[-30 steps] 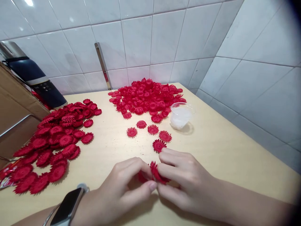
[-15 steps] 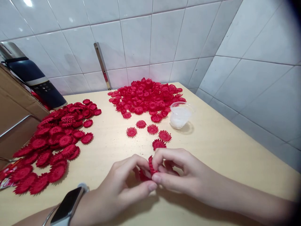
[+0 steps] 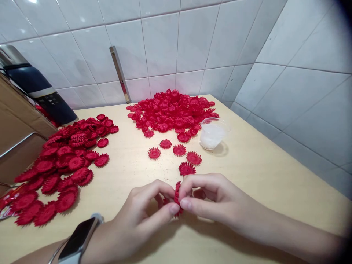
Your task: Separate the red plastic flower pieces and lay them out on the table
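Note:
Between my two hands, close above the table, a red fringed fabric disc (image 3: 177,198) stands on edge. My left hand (image 3: 150,209) pinches it from the left with thumb and fingers, and a bit more red shows behind those fingers. From the right, my right hand (image 3: 211,198) grips the same disc with thumb and forefinger; its other fingers are curled and partly hidden. Just beyond my right fingertips a similar red disc (image 3: 187,169) lies flat, with several loose ones behind it.
A large heap of red discs (image 3: 170,112) lies against the tiled wall; another pile (image 3: 64,165) spreads at left. A clear plastic cup (image 3: 211,137) with whitish contents stands tilted right of the heap. A dark bottle (image 3: 41,88) leans by a cardboard box (image 3: 22,117).
My left thumb has moved up and right onto the disc's edge, pressing it against my right fingertips. The disc now stands more upright. The piles look the same.

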`<control>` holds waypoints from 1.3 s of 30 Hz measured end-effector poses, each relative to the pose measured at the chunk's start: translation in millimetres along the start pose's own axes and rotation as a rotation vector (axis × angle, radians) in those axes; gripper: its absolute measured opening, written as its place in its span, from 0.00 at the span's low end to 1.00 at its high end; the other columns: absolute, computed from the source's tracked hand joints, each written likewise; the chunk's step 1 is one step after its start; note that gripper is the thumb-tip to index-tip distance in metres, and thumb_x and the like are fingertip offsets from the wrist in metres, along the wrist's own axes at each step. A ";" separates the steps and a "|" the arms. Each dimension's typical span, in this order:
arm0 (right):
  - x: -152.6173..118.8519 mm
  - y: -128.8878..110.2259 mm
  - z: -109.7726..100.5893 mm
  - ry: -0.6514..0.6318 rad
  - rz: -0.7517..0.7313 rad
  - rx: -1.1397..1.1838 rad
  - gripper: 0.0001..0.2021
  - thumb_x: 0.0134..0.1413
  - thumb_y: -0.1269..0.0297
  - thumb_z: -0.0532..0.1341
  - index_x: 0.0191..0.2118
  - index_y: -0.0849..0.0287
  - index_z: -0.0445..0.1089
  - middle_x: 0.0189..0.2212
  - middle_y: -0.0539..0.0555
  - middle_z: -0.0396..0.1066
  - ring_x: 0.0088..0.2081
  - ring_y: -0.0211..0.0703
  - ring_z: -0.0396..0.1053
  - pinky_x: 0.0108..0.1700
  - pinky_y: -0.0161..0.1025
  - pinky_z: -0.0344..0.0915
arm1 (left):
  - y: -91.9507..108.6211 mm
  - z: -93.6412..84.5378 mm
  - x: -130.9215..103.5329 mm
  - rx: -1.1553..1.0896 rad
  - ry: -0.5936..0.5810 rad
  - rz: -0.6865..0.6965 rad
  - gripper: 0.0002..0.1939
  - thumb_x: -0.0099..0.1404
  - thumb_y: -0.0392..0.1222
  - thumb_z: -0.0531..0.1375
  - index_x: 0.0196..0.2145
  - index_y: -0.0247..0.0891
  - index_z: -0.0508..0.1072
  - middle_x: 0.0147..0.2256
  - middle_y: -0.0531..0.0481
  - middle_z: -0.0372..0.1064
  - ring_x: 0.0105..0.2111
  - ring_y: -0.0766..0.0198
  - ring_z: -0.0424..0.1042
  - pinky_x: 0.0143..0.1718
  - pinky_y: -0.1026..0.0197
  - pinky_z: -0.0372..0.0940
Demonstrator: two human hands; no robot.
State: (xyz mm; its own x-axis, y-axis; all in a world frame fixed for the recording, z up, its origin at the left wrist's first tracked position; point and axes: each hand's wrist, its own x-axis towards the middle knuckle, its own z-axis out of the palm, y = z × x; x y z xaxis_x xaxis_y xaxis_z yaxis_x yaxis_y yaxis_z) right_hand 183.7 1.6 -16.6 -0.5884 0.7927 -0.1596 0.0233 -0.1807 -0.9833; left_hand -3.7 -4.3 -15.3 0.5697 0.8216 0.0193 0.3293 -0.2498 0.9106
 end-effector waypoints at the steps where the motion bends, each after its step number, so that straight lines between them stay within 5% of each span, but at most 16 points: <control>1: -0.1 -0.1 0.1 0.002 0.002 0.000 0.06 0.53 0.66 0.59 0.28 0.61 0.67 0.24 0.47 0.64 0.26 0.31 0.57 0.27 0.29 0.52 | -0.2 -0.1 -0.2 0.002 -0.001 -0.002 0.03 0.64 0.36 0.54 0.34 0.39 0.67 0.30 0.56 0.67 0.31 0.71 0.65 0.34 0.72 0.60; 10: 0.2 -0.1 3.1 0.004 -0.027 -0.138 0.06 0.53 0.71 0.55 0.26 0.61 0.65 0.22 0.47 0.62 0.24 0.32 0.56 0.25 0.30 0.52 | 0.9 0.5 0.6 -0.051 -0.046 -0.037 0.04 0.59 0.38 0.59 0.34 0.38 0.67 0.31 0.54 0.68 0.31 0.68 0.66 0.34 0.68 0.61; 19: 2.6 2.6 0.9 0.064 0.010 -0.220 0.05 0.45 0.76 0.56 0.24 0.61 0.63 0.18 0.46 0.61 0.22 0.32 0.55 0.23 0.29 0.52 | -0.8 0.2 1.2 0.001 -0.014 -0.108 0.08 0.63 0.35 0.51 0.29 0.35 0.68 0.27 0.51 0.69 0.26 0.68 0.67 0.29 0.68 0.61; 31: 12.8 1.9 -27.0 0.414 -0.168 -0.753 0.07 0.44 0.75 0.52 0.21 0.58 0.60 0.17 0.46 0.57 0.21 0.34 0.54 0.22 0.32 0.52 | -0.8 -2.6 3.7 -0.029 0.113 -0.194 0.09 0.63 0.35 0.51 0.25 0.36 0.64 0.22 0.55 0.63 0.24 0.70 0.60 0.26 0.68 0.56; 39: 14.3 5.4 -39.8 0.589 -0.166 -0.836 0.07 0.44 0.74 0.53 0.21 0.58 0.62 0.18 0.48 0.61 0.22 0.37 0.57 0.24 0.35 0.55 | -11.3 -2.1 -1.2 -0.182 0.242 -0.251 0.09 0.64 0.39 0.51 0.25 0.37 0.60 0.21 0.57 0.58 0.21 0.70 0.56 0.22 0.67 0.52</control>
State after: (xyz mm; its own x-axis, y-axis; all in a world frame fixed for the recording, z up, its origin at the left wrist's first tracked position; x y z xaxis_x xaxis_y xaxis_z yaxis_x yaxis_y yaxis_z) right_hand 207.6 35.1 -27.6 -0.1518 0.9705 0.1871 0.6639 0.2403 -0.7082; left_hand -9.7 -1.3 -24.7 0.2876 0.9480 -0.1365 0.2850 0.0514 0.9572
